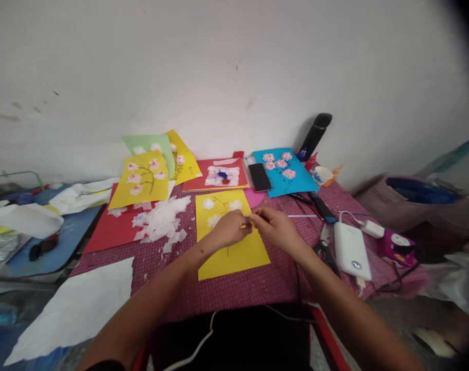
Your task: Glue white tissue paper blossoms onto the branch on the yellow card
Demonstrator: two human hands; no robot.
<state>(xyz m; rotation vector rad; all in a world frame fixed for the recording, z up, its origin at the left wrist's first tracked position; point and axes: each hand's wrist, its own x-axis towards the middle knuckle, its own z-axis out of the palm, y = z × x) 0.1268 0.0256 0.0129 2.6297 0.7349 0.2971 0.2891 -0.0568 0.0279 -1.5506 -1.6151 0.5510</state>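
Observation:
A yellow sheet (234,257) lies on the table before me, with white tissue paper flowers (208,203) and thin drawn stems on it. Above its right edge my left hand (231,228) and my right hand (275,226) meet, fingertips close together. Both are closed in a pinch around something small that their fingers mostly hide. A narrow white strip (301,216) shows just beyond my right hand; whether it joins what I pinch I cannot tell. To the left, a heap of torn white tissue paper (164,221) spreads over the cloth and a red sheet (110,232).
Finished-looking flower pictures include a yellow card (141,180) and a blue card (296,172). A phone (259,177), small cup (322,175), scissors (324,250), white power bank (351,250) and black bottle (315,135) stand or lie around. White paper (80,304) overhangs the left front edge.

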